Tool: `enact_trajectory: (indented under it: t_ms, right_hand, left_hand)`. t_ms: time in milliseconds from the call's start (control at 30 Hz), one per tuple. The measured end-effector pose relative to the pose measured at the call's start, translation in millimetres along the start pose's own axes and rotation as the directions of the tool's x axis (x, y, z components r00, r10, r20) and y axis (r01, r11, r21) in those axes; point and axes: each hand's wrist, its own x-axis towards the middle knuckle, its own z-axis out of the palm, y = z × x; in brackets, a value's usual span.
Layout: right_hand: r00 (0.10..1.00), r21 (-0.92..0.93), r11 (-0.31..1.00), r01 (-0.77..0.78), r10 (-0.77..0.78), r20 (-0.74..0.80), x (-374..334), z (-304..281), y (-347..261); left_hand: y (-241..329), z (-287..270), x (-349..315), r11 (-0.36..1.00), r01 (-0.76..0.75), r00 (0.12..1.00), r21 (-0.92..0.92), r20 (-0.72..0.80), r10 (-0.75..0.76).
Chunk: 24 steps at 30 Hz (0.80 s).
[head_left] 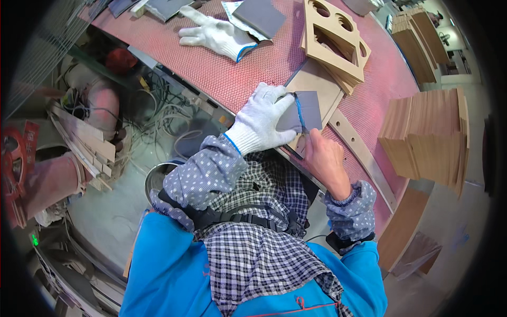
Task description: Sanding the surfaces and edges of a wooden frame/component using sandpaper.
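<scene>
— Grey, that square in the middle: what is it?

— A flat grey sheet, matte like sandpaper, with a thin blue line down it. It lies on a smooth pale wooden board, which rests on the pink mesh-textured table top.

— And the hands?

— The left hand, in a white knitted glove, lies spread over the sheet's left half, fingers curled on it. The right hand, bare, is closed in a pinch at the sheet's lower edge; what it pinches I cannot tell.

— Anything around?

— At one o'clock, a stack of wooden panels with round cut-outs. At three o'clock, piles of thin brown boards. At eleven o'clock, a spare white glove with a blue cuff beside another grey square.
</scene>
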Motion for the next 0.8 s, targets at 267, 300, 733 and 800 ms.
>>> enact_trajectory:
  t_ms: [267,300,733,800]
  right_hand:
    - [0.986,0.049,0.997,-0.064,0.071,-0.151,-8.5,-16.8,2.9]
    - [0.976,0.049,0.997,-0.068,0.077,-0.205,-4.4,-18.3,3.3]
    - [0.947,0.034,0.999,0.015,-0.004,-0.321,54.2,29.4,-13.4]
    - [0.957,-0.020,1.000,-0.016,0.010,-0.291,60.2,33.3,-12.6]
  left_hand:
    - [-0.9,-24.2,18.4,0.990,-0.121,0.973,-0.074,0.188,0.133]
    - [-1.4,-23.8,17.8,0.989,-0.134,0.970,-0.068,0.194,0.145]
    - [1.7,-31.5,7.8,0.996,-0.090,0.977,-0.021,0.191,0.093]
    - [-2.7,-30.2,7.1,0.992,-0.125,0.975,-0.027,0.181,0.128]
